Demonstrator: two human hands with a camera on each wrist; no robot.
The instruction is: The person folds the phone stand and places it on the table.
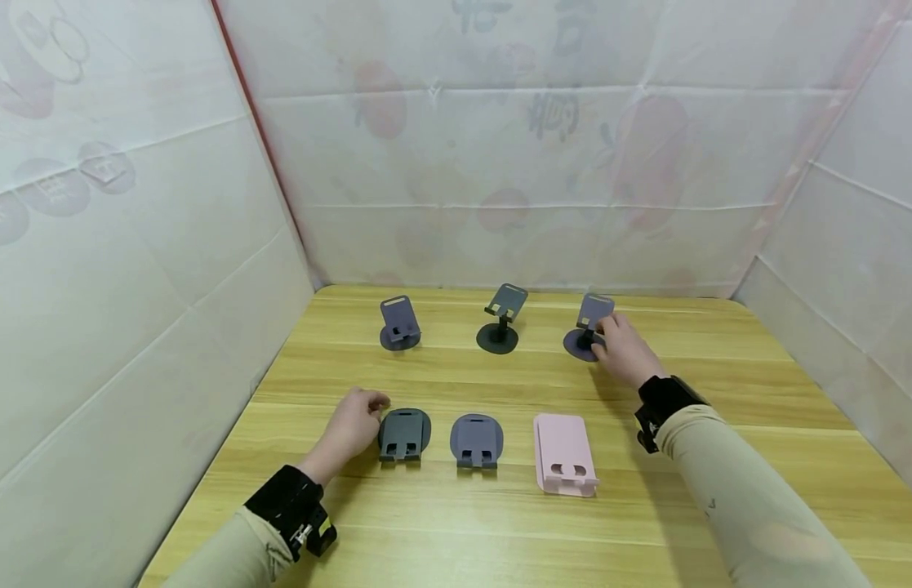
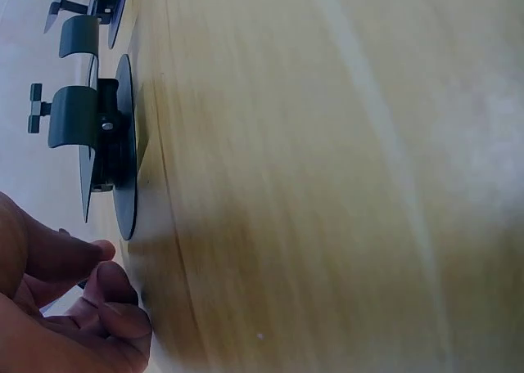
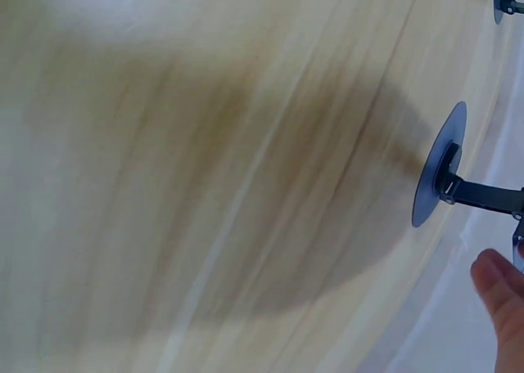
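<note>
right hand [image 3: 501, 301] cut off, edge

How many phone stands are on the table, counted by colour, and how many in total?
Slate-blue phone stands: 3
Dark grey to black phone stands: 2
Pink phone stand: 1
Total: 6

Wooden counter [image 1: 500, 531] inside white fabric enclosure [image 1: 132, 245]. Back row: blue-grey stand [image 1: 399, 323] upright at left, black stand [image 1: 500, 319] upright at centre. Front row: folded blue-grey stand [image 1: 476, 441] lying flat at centre, folded pink stand [image 1: 564, 453] just right of it.
</note>
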